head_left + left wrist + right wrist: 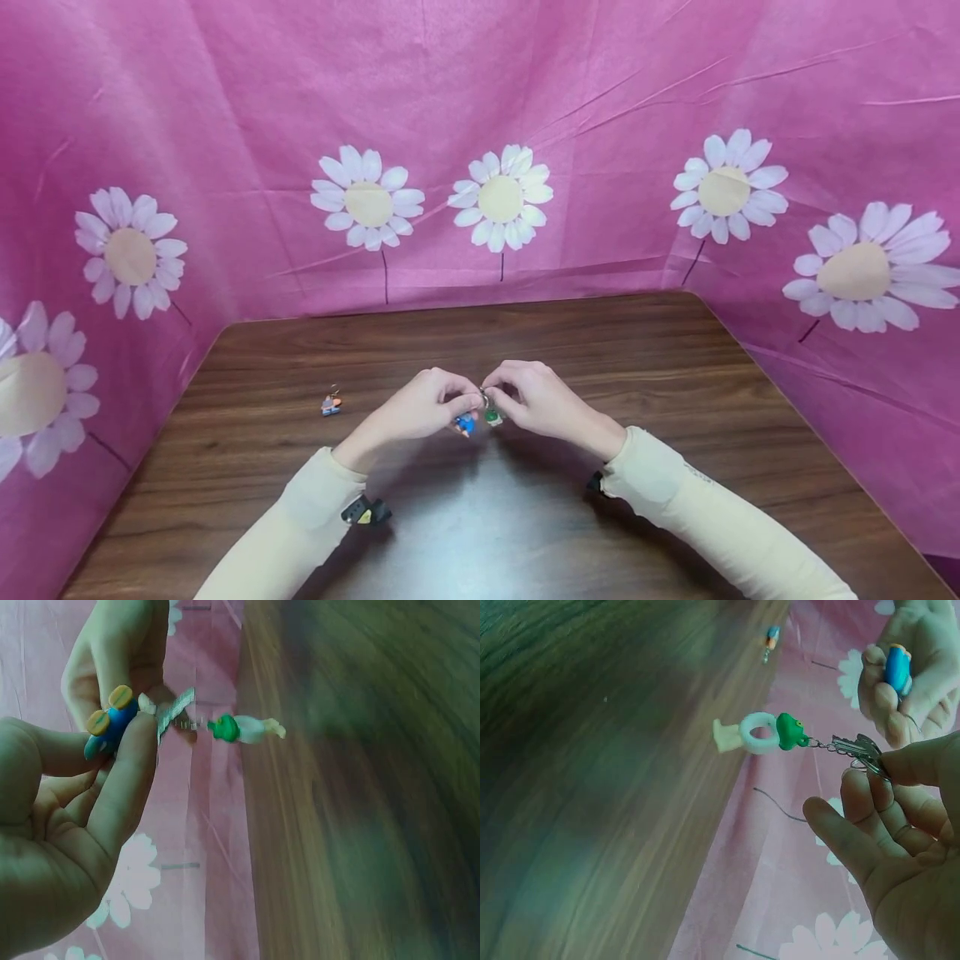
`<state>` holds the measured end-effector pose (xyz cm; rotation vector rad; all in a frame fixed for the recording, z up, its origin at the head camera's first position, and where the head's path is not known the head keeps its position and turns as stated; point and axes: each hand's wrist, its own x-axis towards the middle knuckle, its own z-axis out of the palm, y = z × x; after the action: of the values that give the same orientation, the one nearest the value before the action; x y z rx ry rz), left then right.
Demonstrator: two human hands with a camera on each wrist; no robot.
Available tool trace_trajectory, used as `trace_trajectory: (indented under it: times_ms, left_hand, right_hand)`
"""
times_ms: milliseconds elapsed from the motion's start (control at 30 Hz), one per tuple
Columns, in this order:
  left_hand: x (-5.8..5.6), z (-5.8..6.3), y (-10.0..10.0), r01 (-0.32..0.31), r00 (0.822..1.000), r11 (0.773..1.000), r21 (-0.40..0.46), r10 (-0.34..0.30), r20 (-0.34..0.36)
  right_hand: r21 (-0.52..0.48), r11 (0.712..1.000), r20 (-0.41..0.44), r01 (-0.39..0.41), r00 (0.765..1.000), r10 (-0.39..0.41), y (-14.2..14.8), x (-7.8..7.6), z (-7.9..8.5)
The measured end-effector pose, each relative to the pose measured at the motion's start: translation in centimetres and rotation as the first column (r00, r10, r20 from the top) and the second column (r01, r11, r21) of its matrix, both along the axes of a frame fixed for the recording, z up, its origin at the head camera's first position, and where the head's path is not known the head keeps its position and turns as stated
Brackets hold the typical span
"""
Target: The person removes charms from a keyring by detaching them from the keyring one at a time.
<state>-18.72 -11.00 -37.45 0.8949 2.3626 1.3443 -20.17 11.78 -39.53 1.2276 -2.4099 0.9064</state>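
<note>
Both hands meet over the middle of the table in the head view. My left hand pinches a small blue figure charm with two orange-yellow round feet between thumb and fingers. Opposite it, my right hand pinches a metal key ring between thumb and fingertip. A silver key sits on this ring. From the ring a short chain leads to a keychain figure with a green frog-like head, a white ring-shaped body and cream feet, which hangs free below the fingers.
A small orange and blue figure keychain lies on the brown wooden table, left of my left hand. Pink cloth printed with white daisies encloses the table's back and sides. A black strap is on the left wrist.
</note>
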Motion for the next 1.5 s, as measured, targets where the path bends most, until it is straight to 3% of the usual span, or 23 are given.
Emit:
trace_trajectory:
  times_ms: [133,333,500,633,800,1000,1067,1133,1200,1367,1500]
  left_hand:
    - [-0.1,0.1,-0.7,-0.034,0.995,0.998,0.045,0.030,0.095]
    - [0.0,-0.1,-1.0,-0.040,0.984,0.996,0.083,0.024,0.175]
    - [0.2,-0.8,-1.7,0.014,0.967,0.989,0.144,-0.050,0.250]
    - [0.5,-1.7,-3.0,0.014,0.946,0.974,0.226,-0.086,0.313]
    - [0.8,-2.7,-5.1,-0.059,0.927,0.957,0.286,-0.053,0.371]
    - [0.8,-3.3,-8.4,-0.130,0.929,0.963,0.236,0.035,0.368]
    - [0.7,-3.5,-9.9,-0.162,0.927,0.960,0.228,0.069,0.368]
    - [0.5,-3.7,-11.5,-0.212,0.920,0.953,0.217,0.120,0.373]
    - [0.4,-3.9,-13.2,-0.288,0.898,0.934,0.211,0.187,0.398]
    - [0.2,-4.2,-17.2,-0.466,0.826,0.853,0.233,0.326,0.461]
    - [0.1,-4.2,-19.6,-0.508,0.816,0.825,0.247,0.369,0.445]
  right_hand:
    - [-0.008,1.000,0.000,0.012,1.000,-0.012,0.4,0.0,0.2]
    - [-0.039,0.999,0.033,0.002,0.999,-0.001,0.7,-0.2,-0.1]
    - [-0.111,0.994,0.118,-0.006,0.993,0.019,1.0,-0.3,-0.2]
    - [-0.176,0.984,0.202,-0.022,0.978,0.058,1.5,-0.5,-0.5]
    - [-0.238,0.971,0.372,-0.007,0.923,0.098,2.2,-0.7,-0.9]
    - [-0.325,0.943,0.584,0.069,0.799,0.143,2.9,-0.9,-0.7]
    - [-0.343,0.936,0.616,0.079,0.771,0.161,3.1,-1.0,-0.7]
    - [-0.347,0.934,0.632,0.085,0.757,0.166,3.3,-1.0,-0.8]
    - [-0.345,0.934,0.642,0.092,0.750,0.163,3.5,-1.1,-0.8]
    - [-0.338,0.936,0.668,0.101,0.726,0.163,3.7,-1.1,-0.8]
    - [-0.332,0.938,0.681,0.097,0.713,0.167,3.8,-1.1,-0.8]
